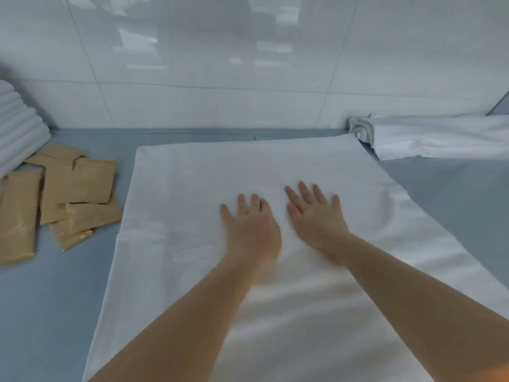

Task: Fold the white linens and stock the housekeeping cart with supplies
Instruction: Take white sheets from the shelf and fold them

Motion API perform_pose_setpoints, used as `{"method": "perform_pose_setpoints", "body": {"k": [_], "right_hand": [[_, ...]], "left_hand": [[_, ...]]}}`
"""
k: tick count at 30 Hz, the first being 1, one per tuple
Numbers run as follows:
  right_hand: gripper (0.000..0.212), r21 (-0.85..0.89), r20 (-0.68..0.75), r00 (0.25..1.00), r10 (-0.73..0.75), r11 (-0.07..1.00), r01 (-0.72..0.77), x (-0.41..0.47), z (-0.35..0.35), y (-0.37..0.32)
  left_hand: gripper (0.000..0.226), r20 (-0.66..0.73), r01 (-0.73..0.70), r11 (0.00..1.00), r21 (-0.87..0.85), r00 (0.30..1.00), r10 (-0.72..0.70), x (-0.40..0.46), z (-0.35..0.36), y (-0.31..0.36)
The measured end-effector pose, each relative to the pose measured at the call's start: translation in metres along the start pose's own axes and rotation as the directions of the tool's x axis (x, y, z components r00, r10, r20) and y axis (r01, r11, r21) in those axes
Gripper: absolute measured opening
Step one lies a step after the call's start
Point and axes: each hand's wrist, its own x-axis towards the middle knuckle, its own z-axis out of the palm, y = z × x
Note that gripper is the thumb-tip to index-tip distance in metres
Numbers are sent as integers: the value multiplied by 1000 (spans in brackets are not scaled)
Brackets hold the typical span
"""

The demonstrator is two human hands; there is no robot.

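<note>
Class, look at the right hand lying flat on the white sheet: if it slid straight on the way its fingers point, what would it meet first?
The right hand would cross only more of the flat white sheet, then likely its far edge and the tiled wall; depth is uncertain.

stacked white linens (pixel 19 128): cut by left edge; crumpled white cloth (pixel 440 136): cut by right edge; left hand (pixel 252 230): motion-blurred

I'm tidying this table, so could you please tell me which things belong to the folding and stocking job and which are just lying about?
Part of the job:
spread sheet, pressed flat by left hand and right hand
crumpled linen
folded stack
brown packets

Just there:
blue table
tiled wall
</note>
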Motion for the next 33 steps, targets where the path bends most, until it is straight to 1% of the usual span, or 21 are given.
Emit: {"method": "perform_pose_setpoints", "body": {"k": [1,2,3,4,7,8,10,11,13,14,15,16,18,19,20,23,26,29,31,32,33], "right_hand": [[51,10,-6,995,-97,995,97,-4,3,-12],[51,18,-3,989,-149,989,149,-5,4,-13],[52,27,2,988,-155,987,155,-3,0,-2],[54,26,4,993,-120,993,119,1,-4,18],[59,-5,-11,996,89,996,-89,10,-13,103],[60,-11,-2,991,133,991,-133,9,-15,128],[60,3,22,985,174,985,-174,2,-17,160],[60,15,29,981,192,981,-192,-1,-17,166],[59,28,34,972,232,972,-233,-5,-19,157],[58,33,42,975,217,975,-219,-9,-20,142],[58,40,46,988,148,988,-150,-16,-17,123],[58,47,41,999,36,998,-38,-27,-12,100],[57,62,21,982,-187,981,185,-52,-2,58],[58,69,12,971,-237,969,235,-60,-1,48],[58,70,10,969,-247,967,246,-65,-1,46],[58,56,19,976,-218,975,217,-66,-3,61],[60,46,38,975,-219,975,217,-66,-4,68],[61,41,54,976,-212,977,210,-65,-3,68],[61,47,81,986,-144,989,140,-61,-4,62],[61,59,97,990,-103,993,98,-60,-5,53],[62,75,106,990,-93,994,85,-62,-5,38]], "left_hand": [[56,-8,-28,999,-24,1000,28,-6,4,10],[57,-13,-34,999,-27,999,34,-9,8,12],[58,-8,-21,1000,-17,1000,20,-9,9,10],[60,-3,2,1000,-4,1000,-2,-9,10,5],[68,18,84,996,29,996,-85,-7,12,-4],[70,24,107,993,43,994,-108,-8,13,-5],[73,27,152,986,63,988,-154,-12,15,-1],[73,32,174,983,66,984,-176,-16,16,1],[74,48,213,975,65,975,-216,-22,17,7],[73,58,225,972,68,972,-229,-24,17,10],[73,68,230,971,71,970,-235,-25,16,12],[73,74,232,970,73,969,-237,-25,14,13],[73,80,238,968,84,966,-245,-25,9,13],[74,88,236,967,91,966,-244,-25,6,13],[74,97,229,969,96,966,-239,-27,5,13],[75,93,232,967,107,966,-242,-40,0,1],[77,70,301,948,100,949,-308,-64,-9,-35],[82,48,399,915,56,915,-402,-88,-19,-74],[85,23,431,901,46,901,-433,-92,-20,-85],[84,14,433,900,50,901,-434,-92,-19,-86],[82,9,431,901,54,902,-432,-92,-17,-86]]}}
